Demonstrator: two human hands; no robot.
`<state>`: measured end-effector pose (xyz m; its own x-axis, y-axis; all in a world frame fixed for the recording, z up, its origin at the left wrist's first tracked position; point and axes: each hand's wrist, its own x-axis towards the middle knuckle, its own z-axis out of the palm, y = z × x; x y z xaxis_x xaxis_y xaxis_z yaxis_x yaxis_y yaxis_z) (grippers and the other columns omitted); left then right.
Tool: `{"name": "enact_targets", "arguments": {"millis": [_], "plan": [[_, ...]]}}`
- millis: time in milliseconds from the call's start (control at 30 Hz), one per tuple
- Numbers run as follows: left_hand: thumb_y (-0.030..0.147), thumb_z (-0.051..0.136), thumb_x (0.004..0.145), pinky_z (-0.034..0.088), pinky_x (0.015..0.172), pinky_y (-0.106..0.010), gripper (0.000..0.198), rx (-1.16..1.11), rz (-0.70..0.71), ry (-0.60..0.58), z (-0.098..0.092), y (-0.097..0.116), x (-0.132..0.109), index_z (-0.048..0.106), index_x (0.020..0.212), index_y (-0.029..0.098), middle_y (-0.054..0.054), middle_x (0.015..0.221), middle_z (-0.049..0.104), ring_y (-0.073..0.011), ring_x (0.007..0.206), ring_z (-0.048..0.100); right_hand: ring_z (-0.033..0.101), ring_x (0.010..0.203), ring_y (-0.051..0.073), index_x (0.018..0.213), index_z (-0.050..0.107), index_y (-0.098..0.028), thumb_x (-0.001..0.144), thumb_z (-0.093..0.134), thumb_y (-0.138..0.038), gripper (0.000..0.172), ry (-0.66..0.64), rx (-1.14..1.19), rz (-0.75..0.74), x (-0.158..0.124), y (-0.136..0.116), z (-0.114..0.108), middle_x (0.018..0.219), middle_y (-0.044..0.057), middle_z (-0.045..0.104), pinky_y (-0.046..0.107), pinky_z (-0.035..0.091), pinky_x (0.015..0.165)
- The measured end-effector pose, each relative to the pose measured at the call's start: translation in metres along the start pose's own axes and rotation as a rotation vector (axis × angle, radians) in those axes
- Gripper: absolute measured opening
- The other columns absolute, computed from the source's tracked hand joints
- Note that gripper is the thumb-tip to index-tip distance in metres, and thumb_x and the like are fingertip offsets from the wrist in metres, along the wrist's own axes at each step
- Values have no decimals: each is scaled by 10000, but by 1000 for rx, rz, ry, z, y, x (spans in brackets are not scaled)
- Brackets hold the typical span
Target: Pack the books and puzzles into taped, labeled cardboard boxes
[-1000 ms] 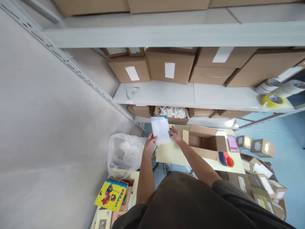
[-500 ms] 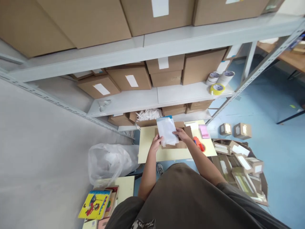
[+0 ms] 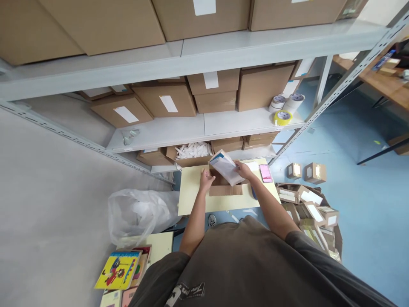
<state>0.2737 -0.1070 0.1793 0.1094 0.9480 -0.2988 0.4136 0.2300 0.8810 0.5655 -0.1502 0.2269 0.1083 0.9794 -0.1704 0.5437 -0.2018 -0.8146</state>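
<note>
A white-wrapped flat packet (image 3: 227, 169) with blue at its far end is tilted over an open cardboard box (image 3: 226, 190). My right hand (image 3: 244, 170) grips the packet by its right edge. At the box's left side is my left hand (image 3: 207, 180), thumb and fingers apart and nothing held; whether it touches the box wall I cannot tell. The box rests on a pale yellow table (image 3: 191, 187), and the packet hides part of its inside. A dark blue item (image 3: 254, 193) shows beside my right forearm, mostly covered by it.
Grey shelving (image 3: 179, 132) with cartons stands beyond the table. White strips fill a carton (image 3: 194, 150) on the low shelf. Tape rolls (image 3: 283, 117) sit above right. A pink item (image 3: 265, 173) lies at the table's right. Left are a plastic bag (image 3: 140, 215) and books (image 3: 118, 270); small boxes (image 3: 315, 213) are heaped right.
My left hand has let go of the packet and opened at the box's left side. The packet has turned and tilted in my right hand. The orange item by my right arm no longer shows.
</note>
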Motion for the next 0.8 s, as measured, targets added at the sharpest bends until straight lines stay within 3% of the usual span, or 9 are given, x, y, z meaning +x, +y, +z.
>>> {"name": "enact_targets", "arguments": {"millis": [67, 133, 267, 367, 467, 600, 667, 800], "plan": [[266, 875, 853, 572, 1098, -412, 1043, 36, 66, 48, -11, 3, 6, 319, 1735, 241, -197, 1623, 548, -283, 1215, 734, 708, 1128, 354, 1319, 744, -216, 876, 701, -233, 446, -54, -179, -37, 4, -11, 6, 1211, 114, 798, 412, 522, 1019], [230, 874, 835, 574, 1083, -394, 1027, 64, 106, 19, -19, 4, 13, 358, 1722, 253, -175, 1620, 559, -277, 1192, 739, 703, 1174, 364, 1365, 734, -230, 904, 653, -175, 471, -110, -287, -87, 5, -18, 15, 1303, 116, 775, 426, 512, 1050], [167, 921, 741, 576, 1065, -415, 865, 126, 77, -212, -24, -5, 23, 616, 1551, 183, -166, 1393, 733, -311, 1165, 745, 703, 1204, 356, 1437, 695, -216, 911, 603, -112, 544, -220, -482, -105, 3, -15, 36, 1367, 136, 750, 437, 533, 1057], [149, 952, 686, 563, 1085, -432, 833, 154, 73, -322, -22, -17, 26, 684, 1475, 149, -186, 1352, 752, -341, 1214, 732, 711, 1209, 343, 1433, 684, -186, 900, 617, -87, 547, -286, -600, -54, 0, -7, 52, 1331, 161, 765, 420, 541, 1058], [174, 918, 740, 535, 1122, -412, 878, 263, 103, -387, -18, -24, 26, 606, 1561, 176, -182, 1447, 707, -324, 1297, 694, 723, 1206, 314, 1406, 681, -150, 908, 604, -60, 512, -335, -643, -28, -6, 1, 69, 1343, 183, 757, 373, 542, 1048], [163, 860, 792, 438, 1226, -407, 945, 545, 267, -370, -10, -26, 24, 488, 1660, 203, -168, 1653, 537, -327, 1477, 550, 732, 1216, 283, 1422, 691, -203, 913, 557, -19, 557, -369, -642, 9, -14, 12, 89, 1404, 151, 738, 355, 550, 1048], [141, 809, 820, 401, 1253, -402, 811, 668, 354, -403, -5, -28, 22, 586, 1595, 228, -125, 1633, 570, -317, 1503, 508, 727, 1241, 283, 1420, 714, -214, 909, 564, -19, 568, -383, -592, 11, -16, 17, 94, 1408, 134, 746, 354, 552, 1068], [133, 681, 893, 450, 1176, -408, 461, 757, 389, -488, 6, -33, 15, 817, 1316, 253, -86, 1345, 775, -309, 1345, 595, 767, 1144, 282, 1341, 791, -237, 945, 622, -114, 448, -453, -506, 12, -17, 25, 92, 1297, 92, 809, 339, 581, 1027]]}}
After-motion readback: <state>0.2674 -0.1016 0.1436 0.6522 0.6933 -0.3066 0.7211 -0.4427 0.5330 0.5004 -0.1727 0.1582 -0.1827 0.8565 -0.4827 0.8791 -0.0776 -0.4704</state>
